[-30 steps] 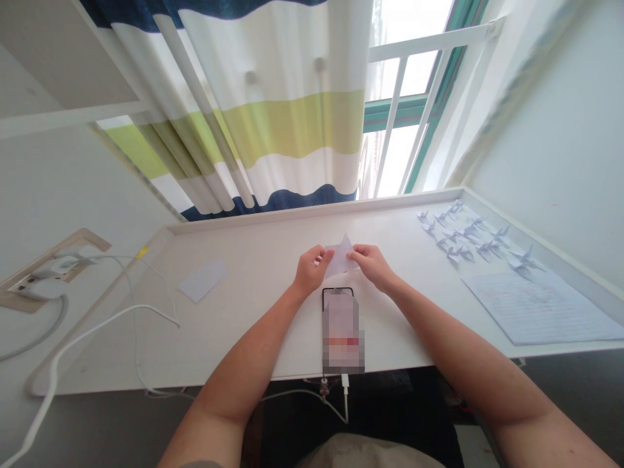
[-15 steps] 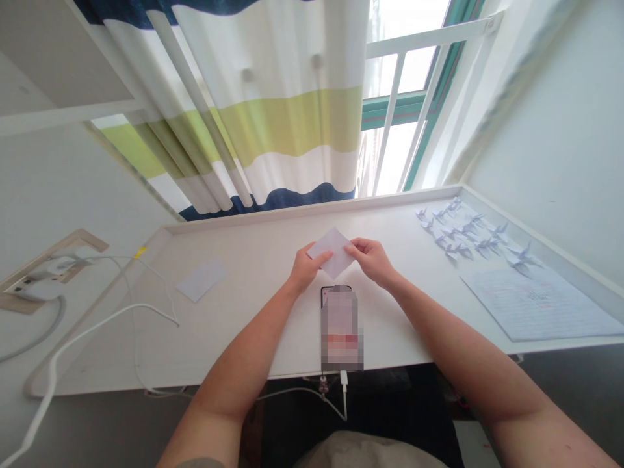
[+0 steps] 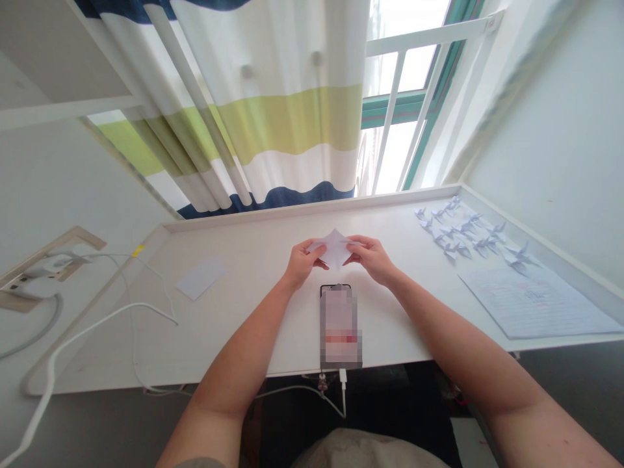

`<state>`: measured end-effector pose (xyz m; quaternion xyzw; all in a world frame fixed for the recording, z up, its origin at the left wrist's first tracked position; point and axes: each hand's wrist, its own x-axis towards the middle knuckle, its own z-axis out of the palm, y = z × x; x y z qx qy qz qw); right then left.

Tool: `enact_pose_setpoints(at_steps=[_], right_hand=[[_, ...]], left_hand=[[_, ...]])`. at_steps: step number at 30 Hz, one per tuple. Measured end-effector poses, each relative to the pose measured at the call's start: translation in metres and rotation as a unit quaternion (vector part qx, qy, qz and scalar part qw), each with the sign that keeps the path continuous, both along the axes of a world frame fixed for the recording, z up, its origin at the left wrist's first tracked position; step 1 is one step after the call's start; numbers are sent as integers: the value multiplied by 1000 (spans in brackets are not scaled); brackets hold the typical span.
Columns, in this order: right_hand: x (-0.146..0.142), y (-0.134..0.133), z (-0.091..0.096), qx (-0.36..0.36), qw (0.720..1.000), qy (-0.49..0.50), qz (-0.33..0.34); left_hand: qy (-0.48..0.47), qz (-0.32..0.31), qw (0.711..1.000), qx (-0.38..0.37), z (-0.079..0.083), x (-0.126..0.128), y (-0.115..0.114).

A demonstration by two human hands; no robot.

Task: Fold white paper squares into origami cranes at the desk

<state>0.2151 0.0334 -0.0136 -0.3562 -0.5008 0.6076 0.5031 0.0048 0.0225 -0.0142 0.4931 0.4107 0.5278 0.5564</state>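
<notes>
Both hands meet above the middle of the white desk (image 3: 253, 312), pinching a small pale folded paper (image 3: 335, 247) between them. The left hand (image 3: 301, 264) has its grip closed on the paper's left corner, and the right hand (image 3: 373, 257) has its grip closed on the right corner, so the paper is held just off the desk. A smartphone (image 3: 340, 325) lies flat just in front of the hands, with a charging cable (image 3: 344, 390) plugged into its near end. A blank paper slip (image 3: 201, 277) lies well to the left. At the far right sits a cluster of paper cranes (image 3: 463, 233), beside a lined sheet (image 3: 536, 303).
</notes>
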Motion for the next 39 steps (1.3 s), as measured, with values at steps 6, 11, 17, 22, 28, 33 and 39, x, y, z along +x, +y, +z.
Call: enact_pose_setpoints(at_steps=[6, 11, 17, 22, 28, 33, 39], right_hand=[[4, 2, 4, -17, 999, 27, 13], [3, 1, 1, -2, 1000, -3, 28], [9, 0, 0, 112, 973, -195, -43], [13, -3, 9, 194, 945, -262, -1], [8, -2, 10, 124, 975, -183, -29], [5, -4, 6, 72, 986, -146, 26], [2, -7, 6, 81, 983, -158, 43]], left_hand=[[-49, -67, 997, 10, -2, -4, 2], [19, 31, 998, 45, -4, 2, 1], [137, 49, 987, 71, -4, 3, -4], [163, 21, 983, 79, -4, 6, -9], [63, 43, 994, 76, -1, 8, -5], [13, 75, 993, 86, -2, 11, -2], [76, 108, 987, 92, -5, 12, -7]])
